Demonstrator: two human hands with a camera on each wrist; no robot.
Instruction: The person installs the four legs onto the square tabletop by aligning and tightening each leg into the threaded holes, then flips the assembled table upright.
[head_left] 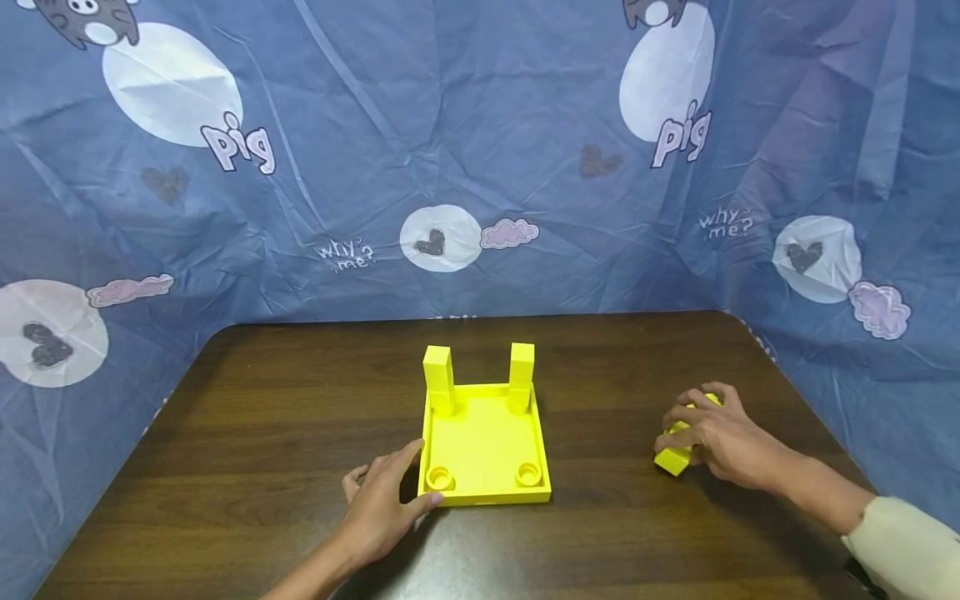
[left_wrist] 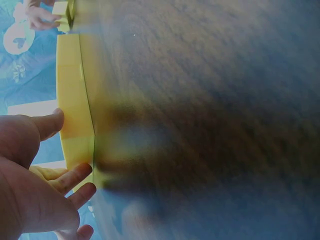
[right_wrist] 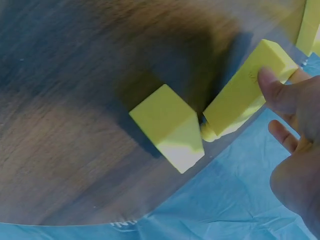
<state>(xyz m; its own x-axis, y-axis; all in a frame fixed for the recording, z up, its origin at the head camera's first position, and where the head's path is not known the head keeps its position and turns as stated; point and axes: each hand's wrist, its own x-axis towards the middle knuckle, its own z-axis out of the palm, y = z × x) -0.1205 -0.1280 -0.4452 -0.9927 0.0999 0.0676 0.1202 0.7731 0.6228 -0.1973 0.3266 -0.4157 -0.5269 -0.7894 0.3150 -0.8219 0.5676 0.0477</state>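
Note:
A square yellow tray (head_left: 483,500) rests on the table. Two square yellow posts (head_left: 438,367) stand upright in its far corners, and round ring-shaped sockets (head_left: 528,474) fill the two near corners. At the tray's near left corner is my left hand (head_left: 382,504), its thumb against the front wall and its fingers along the left side. Over to the right, my right hand (head_left: 723,437) pinches a yellow square post (right_wrist: 245,85) with a round peg at one end. Just past that peg lies another yellow block (right_wrist: 170,125), mostly hidden behind the fingers in the head view.
The brown wooden table (head_left: 300,392) has rounded far corners. Around its back and sides hangs a blue printed cloth (head_left: 480,150). Bare tabletop separates the tray from the blocks on the right.

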